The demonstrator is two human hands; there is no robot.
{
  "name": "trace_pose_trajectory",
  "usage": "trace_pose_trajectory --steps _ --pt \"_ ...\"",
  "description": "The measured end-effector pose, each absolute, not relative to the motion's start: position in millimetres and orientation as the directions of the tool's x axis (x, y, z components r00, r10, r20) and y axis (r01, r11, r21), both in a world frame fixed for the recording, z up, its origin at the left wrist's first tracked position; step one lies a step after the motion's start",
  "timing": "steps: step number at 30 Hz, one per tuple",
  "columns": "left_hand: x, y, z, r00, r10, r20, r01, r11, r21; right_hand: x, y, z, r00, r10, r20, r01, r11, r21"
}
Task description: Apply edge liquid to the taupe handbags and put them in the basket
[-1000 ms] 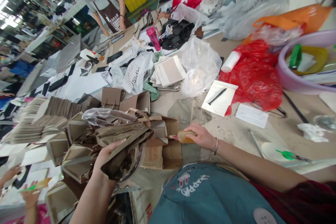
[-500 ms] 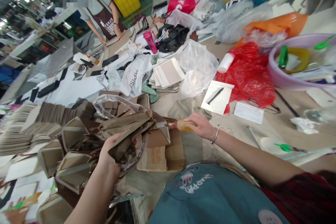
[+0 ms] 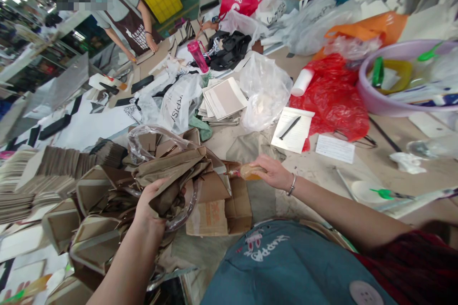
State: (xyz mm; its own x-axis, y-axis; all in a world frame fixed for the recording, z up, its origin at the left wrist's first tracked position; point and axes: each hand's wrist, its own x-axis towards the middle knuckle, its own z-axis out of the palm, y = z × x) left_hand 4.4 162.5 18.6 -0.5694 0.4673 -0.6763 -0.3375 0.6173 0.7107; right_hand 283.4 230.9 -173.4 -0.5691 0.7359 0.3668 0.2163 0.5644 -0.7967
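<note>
My left hand [image 3: 150, 204] is closed on the gathered brown cloth of a handbag [image 3: 175, 167], whose pieces look unfinished. A clear plastic-wrapped handle [image 3: 188, 209] loops down beside the fingers. In my right hand [image 3: 271, 171] is an amber squeeze bottle [image 3: 249, 172], held level with its narrow tip pointing left at the bag's side edge. Whether the tip touches the edge I cannot tell. Beneath the bag's right end lies a cardboard box [image 3: 239, 209]. More brown bag bodies [image 3: 95, 238] stand close together left of my left forearm.
Stacked brown panels [image 3: 57, 167] stand at the left. Beyond the bag lie pale boards [image 3: 227, 97], a clear plastic bag [image 3: 266, 86] and a notepad with a pen [image 3: 291, 131]. A lilac basin [image 3: 372, 100] is at right. Another person [image 3: 132, 24] works across the table.
The view has shifted slightly, so the table things sit a little further left. Both hands keep nearly the same hold on the handbag and the squeeze bottle.
</note>
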Motion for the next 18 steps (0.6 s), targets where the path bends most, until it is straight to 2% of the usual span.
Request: trace_pose_trajectory --steps 5,14,18 --pt "3.2 160.7 18.2 -0.552 0.484 -0.679 -0.333 0.619 0.712 282.4 235.9 -177.1 -0.527 0.766 0.37 0.242 0.552 -0.798" --pt "-3.0 163.5 7.8 -0.558 0.525 -0.643 -0.335 0.566 0.753 281.9 238.4 -166.1 -0.569 0.709 0.418 0.215 0.619 -0.756" --pt "-3.9 162.6 6.4 -0.552 0.519 -0.653 -0.36 0.558 0.748 277.3 241.7 -152.5 -0.543 0.685 0.485 0.19 0.663 -0.724"
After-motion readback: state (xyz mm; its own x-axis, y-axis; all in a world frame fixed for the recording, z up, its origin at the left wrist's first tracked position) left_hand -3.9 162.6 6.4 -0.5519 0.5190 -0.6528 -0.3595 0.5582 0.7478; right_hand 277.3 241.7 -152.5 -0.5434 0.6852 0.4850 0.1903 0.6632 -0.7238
